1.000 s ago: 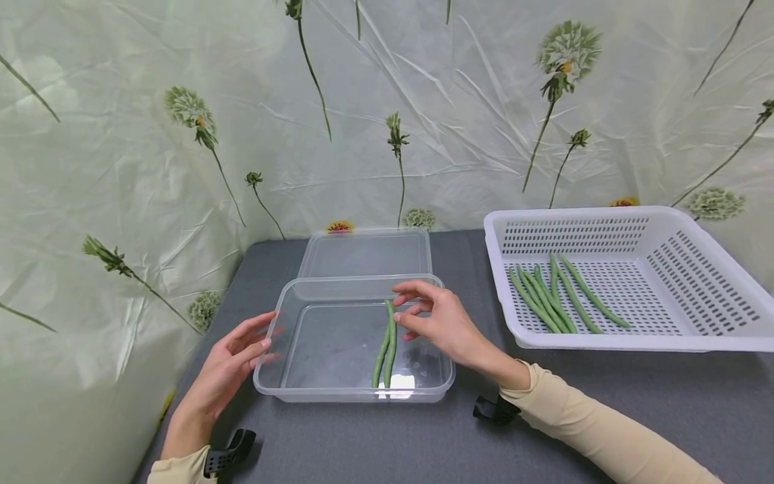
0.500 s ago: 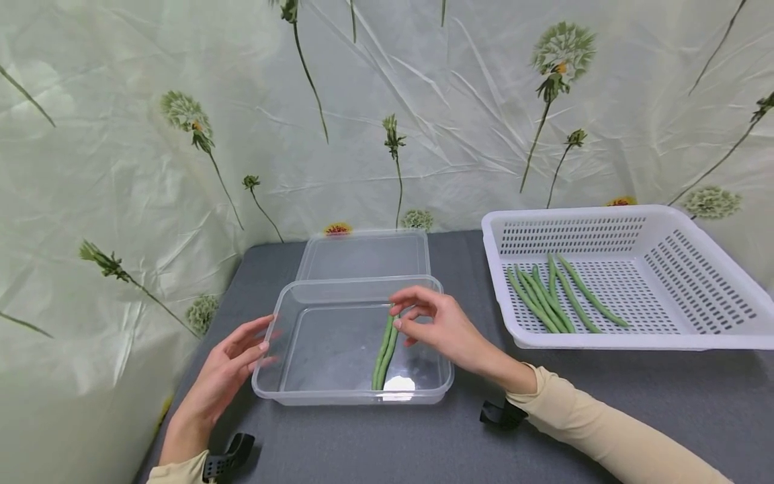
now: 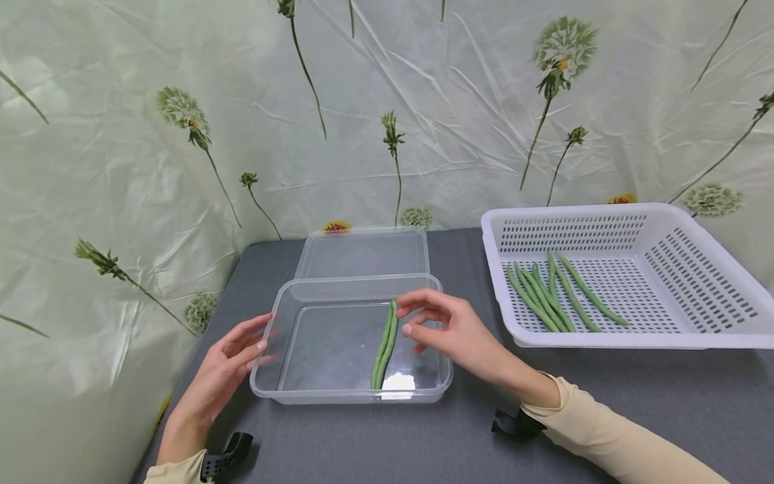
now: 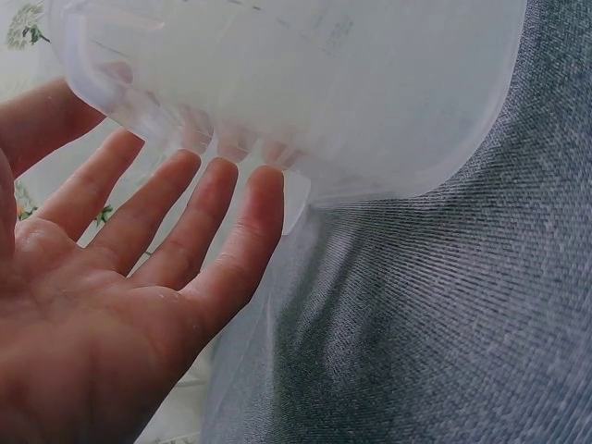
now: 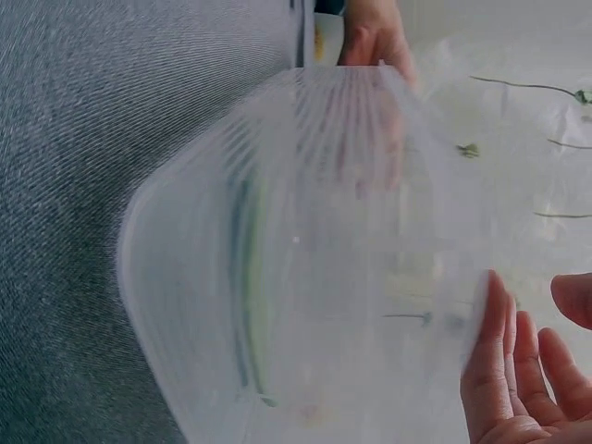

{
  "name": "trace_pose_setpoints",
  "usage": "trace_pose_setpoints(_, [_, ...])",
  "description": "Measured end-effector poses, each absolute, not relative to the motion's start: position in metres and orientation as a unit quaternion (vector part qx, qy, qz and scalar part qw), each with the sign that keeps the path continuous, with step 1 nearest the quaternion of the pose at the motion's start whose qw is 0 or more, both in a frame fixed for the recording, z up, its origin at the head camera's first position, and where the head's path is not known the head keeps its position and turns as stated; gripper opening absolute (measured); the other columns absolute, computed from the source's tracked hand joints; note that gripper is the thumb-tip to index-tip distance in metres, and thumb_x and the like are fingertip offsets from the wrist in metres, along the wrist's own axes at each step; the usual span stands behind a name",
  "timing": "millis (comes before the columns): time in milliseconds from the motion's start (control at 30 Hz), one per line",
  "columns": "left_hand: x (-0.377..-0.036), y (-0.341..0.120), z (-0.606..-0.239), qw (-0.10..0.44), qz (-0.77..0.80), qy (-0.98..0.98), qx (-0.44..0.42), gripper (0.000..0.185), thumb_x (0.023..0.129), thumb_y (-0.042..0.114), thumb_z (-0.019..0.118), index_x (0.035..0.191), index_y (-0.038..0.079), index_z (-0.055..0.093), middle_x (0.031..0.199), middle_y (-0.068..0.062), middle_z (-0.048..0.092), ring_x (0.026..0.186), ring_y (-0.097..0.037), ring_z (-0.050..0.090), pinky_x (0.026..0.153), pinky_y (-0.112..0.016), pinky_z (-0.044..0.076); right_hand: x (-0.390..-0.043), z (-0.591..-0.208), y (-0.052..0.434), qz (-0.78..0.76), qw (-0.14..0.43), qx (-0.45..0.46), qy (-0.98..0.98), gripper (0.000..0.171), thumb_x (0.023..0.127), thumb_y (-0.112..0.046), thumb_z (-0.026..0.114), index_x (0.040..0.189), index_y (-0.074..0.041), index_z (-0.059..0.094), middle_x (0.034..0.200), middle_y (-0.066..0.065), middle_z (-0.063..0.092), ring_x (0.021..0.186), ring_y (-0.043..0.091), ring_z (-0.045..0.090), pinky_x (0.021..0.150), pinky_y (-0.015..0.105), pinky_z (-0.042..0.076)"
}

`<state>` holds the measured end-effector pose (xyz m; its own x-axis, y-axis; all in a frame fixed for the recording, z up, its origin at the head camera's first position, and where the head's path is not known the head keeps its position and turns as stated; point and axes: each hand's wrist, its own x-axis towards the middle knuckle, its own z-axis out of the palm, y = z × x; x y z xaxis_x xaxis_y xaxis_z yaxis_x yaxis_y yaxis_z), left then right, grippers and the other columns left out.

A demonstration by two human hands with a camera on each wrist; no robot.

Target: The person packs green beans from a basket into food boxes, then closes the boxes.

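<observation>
In the head view a clear plastic container (image 3: 326, 395) sits on the grey cloth, with two green beans (image 3: 387, 346) lying side by side in its right part. My left hand (image 3: 220, 370) is at the container's left wall, thumb near the rim. Its fingertips (image 4: 268, 185) meet the outside of the wall in the left wrist view, extended and gripping nothing. Over the right side of the container hovers my right hand (image 3: 453, 329), just right of the beans' upper ends. Its thumb and fingers (image 5: 499, 370) stand apart with nothing between them.
A white perforated basket (image 3: 605, 341) holding several green beans (image 3: 565, 302) stands to the right. Behind the container lies a clear lid (image 3: 365, 252). A flower-printed sheet (image 3: 338, 148) rises at the back and left.
My right hand has moved a little right, away from the beans, its fingers spread from the thumb. The two beans now lie closer together. My left hand stays at the container's wall.
</observation>
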<state>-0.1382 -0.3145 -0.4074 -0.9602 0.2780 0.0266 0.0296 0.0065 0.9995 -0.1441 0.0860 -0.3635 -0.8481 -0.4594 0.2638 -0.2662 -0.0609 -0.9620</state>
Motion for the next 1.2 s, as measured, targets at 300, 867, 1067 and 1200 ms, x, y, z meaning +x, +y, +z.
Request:
trace_pose_setpoints(300, [-0.137,-0.315,-0.407,0.081,0.698,0.702,0.112,0.046,0.104,0.002,0.046,0.148,0.0,0.037,0.15,-0.006,0.042,0.13,-0.015,0.049,0.092,-0.034,0.052,-0.133,-0.35,0.096,-0.674,0.07,-0.274,0.682,0.033,0.092,-0.006,0.069,0.124,-0.009,0.062,0.116,0.01,0.064,0.093,0.03,0.065,0.07,0.046,0.058])
trace_pose_setpoints(867, [-0.138,-0.315,-0.406,0.079,0.693,0.708,0.109,0.046,0.104,0.004,0.047,0.148,0.0,0.037,0.15,-0.008,0.042,0.129,-0.014,0.05,0.092,-0.034,0.052,-0.13,-0.324,0.133,-0.642,0.027,-0.293,0.708,0.038,0.092,-0.001,0.067,0.128,-0.012,0.06,0.117,0.01,0.064,0.094,0.028,0.066,0.067,0.045,0.059])
trace_pose_setpoints(1067, [-0.137,-0.315,-0.408,0.086,0.694,0.707,0.107,0.046,0.104,0.004,0.047,0.148,0.0,0.036,0.149,-0.005,0.044,0.129,-0.013,0.05,0.092,-0.034,0.052,-0.132,-0.318,0.154,-0.627,0.018,-0.283,0.725,0.037,0.093,0.001,0.066,0.128,-0.01,0.059,0.119,0.011,0.063,0.094,0.028,0.066,0.068,0.045,0.059])
trace_pose_setpoints(1200, [-0.138,-0.315,-0.408,0.085,0.695,0.706,0.109,0.046,0.104,0.004,0.047,0.148,0.0,0.036,0.149,-0.004,0.044,0.129,-0.013,0.05,0.092,-0.034,0.052,-0.135,-0.315,0.167,-0.617,0.006,-0.275,0.737,0.037,0.092,0.001,0.066,0.128,-0.007,0.059,0.12,0.013,0.062,0.094,0.027,0.067,0.068,0.044,0.059])
